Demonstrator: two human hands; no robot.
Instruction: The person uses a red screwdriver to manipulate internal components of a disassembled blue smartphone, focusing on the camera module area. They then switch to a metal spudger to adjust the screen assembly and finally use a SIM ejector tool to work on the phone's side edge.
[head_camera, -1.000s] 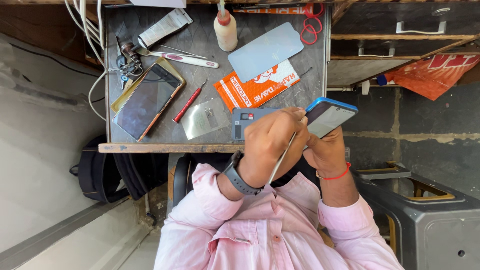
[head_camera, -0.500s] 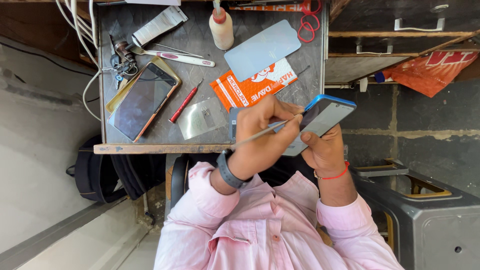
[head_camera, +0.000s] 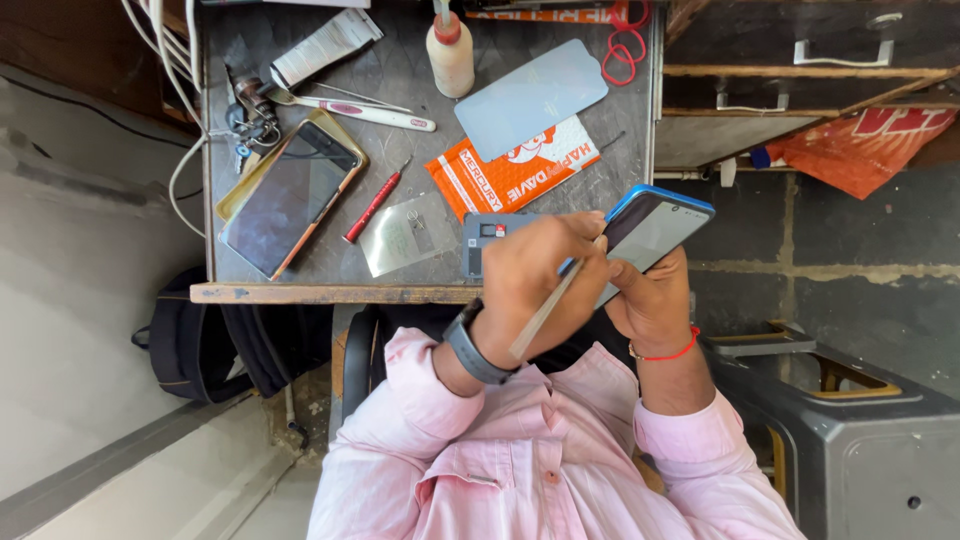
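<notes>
My right hand (head_camera: 655, 300), with a red thread at the wrist, holds a blue-edged phone (head_camera: 660, 225) tilted, screen up, just off the table's front right corner. My left hand (head_camera: 535, 275), wearing a dark wristwatch, pinches a thin metal tool (head_camera: 548, 310). The tool's upper end rests against the phone's left edge. Both hands touch around the phone, above my pink shirt.
On the grey table (head_camera: 320, 293) lie a second phone (head_camera: 290, 195), a red screwdriver (head_camera: 375, 200), a clear film (head_camera: 405, 232), a small grey box (head_camera: 490, 240), an orange packet (head_camera: 510, 170), a glass screen protector (head_camera: 530, 98) and a bottle (head_camera: 450, 55). A black backpack (head_camera: 190, 340) sits below left.
My left hand has turned the thin tool from pointing down to lying against the phone's left edge. The phone stays in my right hand, nearly still.
</notes>
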